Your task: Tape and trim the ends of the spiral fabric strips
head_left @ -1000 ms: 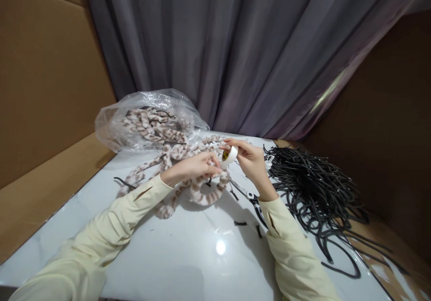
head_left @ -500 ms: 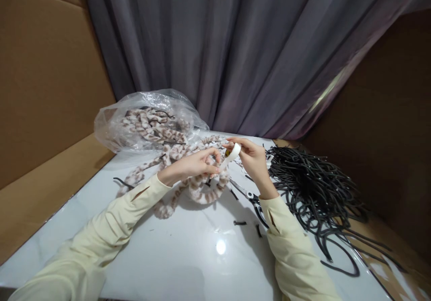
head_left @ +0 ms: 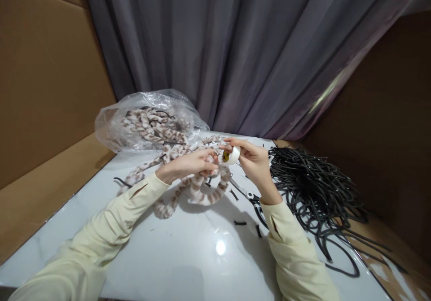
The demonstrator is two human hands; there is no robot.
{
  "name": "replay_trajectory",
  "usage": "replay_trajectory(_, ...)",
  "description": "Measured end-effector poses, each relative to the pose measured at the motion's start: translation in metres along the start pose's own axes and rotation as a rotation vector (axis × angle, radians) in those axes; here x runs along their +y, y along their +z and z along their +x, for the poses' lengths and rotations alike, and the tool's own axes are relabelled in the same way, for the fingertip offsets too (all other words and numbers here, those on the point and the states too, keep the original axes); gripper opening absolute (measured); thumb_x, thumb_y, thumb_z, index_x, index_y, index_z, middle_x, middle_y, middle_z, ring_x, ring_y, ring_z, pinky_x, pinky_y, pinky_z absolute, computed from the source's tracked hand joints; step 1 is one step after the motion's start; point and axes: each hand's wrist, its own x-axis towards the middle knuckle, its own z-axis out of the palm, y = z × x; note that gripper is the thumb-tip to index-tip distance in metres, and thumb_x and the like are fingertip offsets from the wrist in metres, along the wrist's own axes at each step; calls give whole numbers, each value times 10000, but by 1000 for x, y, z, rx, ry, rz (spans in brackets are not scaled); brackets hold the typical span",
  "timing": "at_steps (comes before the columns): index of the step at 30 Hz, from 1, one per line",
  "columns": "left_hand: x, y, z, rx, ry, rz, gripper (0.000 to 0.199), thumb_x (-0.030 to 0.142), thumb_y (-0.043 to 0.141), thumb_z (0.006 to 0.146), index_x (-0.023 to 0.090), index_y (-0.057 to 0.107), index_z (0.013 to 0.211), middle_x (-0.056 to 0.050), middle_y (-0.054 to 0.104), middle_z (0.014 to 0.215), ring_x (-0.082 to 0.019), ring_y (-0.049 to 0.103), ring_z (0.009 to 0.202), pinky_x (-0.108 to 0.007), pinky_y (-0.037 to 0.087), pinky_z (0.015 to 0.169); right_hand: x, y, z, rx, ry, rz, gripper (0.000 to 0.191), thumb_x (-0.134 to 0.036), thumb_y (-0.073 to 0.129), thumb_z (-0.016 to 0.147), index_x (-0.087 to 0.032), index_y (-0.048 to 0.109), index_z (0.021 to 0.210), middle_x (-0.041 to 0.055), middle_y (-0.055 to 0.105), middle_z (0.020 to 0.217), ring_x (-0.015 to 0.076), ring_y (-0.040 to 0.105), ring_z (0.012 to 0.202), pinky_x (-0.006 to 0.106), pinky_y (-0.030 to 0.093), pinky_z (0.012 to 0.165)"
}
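My right hand (head_left: 251, 157) holds a roll of white tape (head_left: 233, 156) with a yellow inner core, its fingers closed round the roll. Just left of it, my left hand (head_left: 193, 163) pinches a fluffy white-and-brown cord (head_left: 202, 195), which hangs in a loop below the fingers. More of the fluffy cord lies behind and to the left of my left hand. Scissors (head_left: 249, 195) with black handles lie on the table under my right wrist, partly hidden by the sleeve.
A clear plastic bag (head_left: 151, 121) of fluffy cords stands at the back left. Many black cords (head_left: 313, 184) are heaped on the right. Short black pieces (head_left: 240, 223) lie on the white table (head_left: 161, 260). Cardboard walls (head_left: 47, 76) and a grey curtain (head_left: 175, 45) surround it.
The tape roll has turned and come closer to the fluffy cord; the strip that stretched between my hands no longer shows. The cord loop has shifted slightly.
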Motion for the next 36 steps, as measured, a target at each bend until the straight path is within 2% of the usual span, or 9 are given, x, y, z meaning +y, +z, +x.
replay_trajectory(9,-6,-7,6,108,112,-120,267,102,524,660,154,483,918,46,470,661,-56,445,535,-167,337,481,-19,10,-8,-77,-213,-145,276,-82,451,829,-234,675,881,25,695,1039,182,654,951,328,519,856)
replay_trajectory(13,-3,-3,2,137,159,-85,275,87,481,673,174,457,933,55,471,669,-61,455,565,-164,366,516,-26,17,-11,-95,-263,-219,328,-79,457,830,-255,628,1047,21,670,1102,175,633,1000,321,502,888)
replay_trajectory(17,1,-2,-1,108,235,20,293,138,494,730,202,454,1014,68,453,646,-68,422,530,-168,334,490,-31,14,-8,-112,-238,-234,499,-71,475,795,-251,439,1259,72,590,1211,144,640,839,279,511,748)
replay_trajectory(20,5,-1,-4,147,347,155,217,223,475,806,195,509,1018,40,499,713,-83,446,571,-183,343,519,-30,6,-5,-197,-181,-203,584,-107,588,738,-239,356,1257,93,567,1173,131,583,708,279,490,649)
replay_trajectory(24,12,2,-8,357,460,405,213,269,435,867,170,561,1008,13,561,774,-100,488,640,-197,365,608,-29,-4,-3,-269,-78,-163,400,-149,640,733,-216,431,1067,50,573,963,137,543,703,290,483,661)
replay_trajectory(27,13,3,-10,421,531,510,199,217,435,868,159,551,1019,-6,600,841,-118,535,725,-200,377,681,-32,-8,-1,-243,-35,-84,205,-178,591,790,-209,474,956,40,562,918,151,568,775,297,491,715)
replay_trajectory(31,10,0,-10,386,616,592,186,186,409,874,167,519,1024,-37,606,947,-143,561,848,-210,382,748,-34,-9,2,-110,-58,-187,125,-248,588,819,-199,543,925,51,603,926,180,575,885,319,459,808)
replay_trajectory(33,8,-1,-10,344,638,634,200,151,389,868,171,496,1036,-46,596,981,-144,561,861,-214,384,754,-32,-9,4,-183,-49,-245,160,-278,605,812,-197,574,947,52,632,935,182,583,878,311,450,804)
replay_trajectory(36,6,-2,-10,285,676,702,249,89,372,841,171,467,1056,-65,571,1042,-153,552,912,-228,387,781,-24,-11,3,-307,20,-224,196,-315,617,801,-194,585,952,30,651,853,157,587,751,262,455,688)
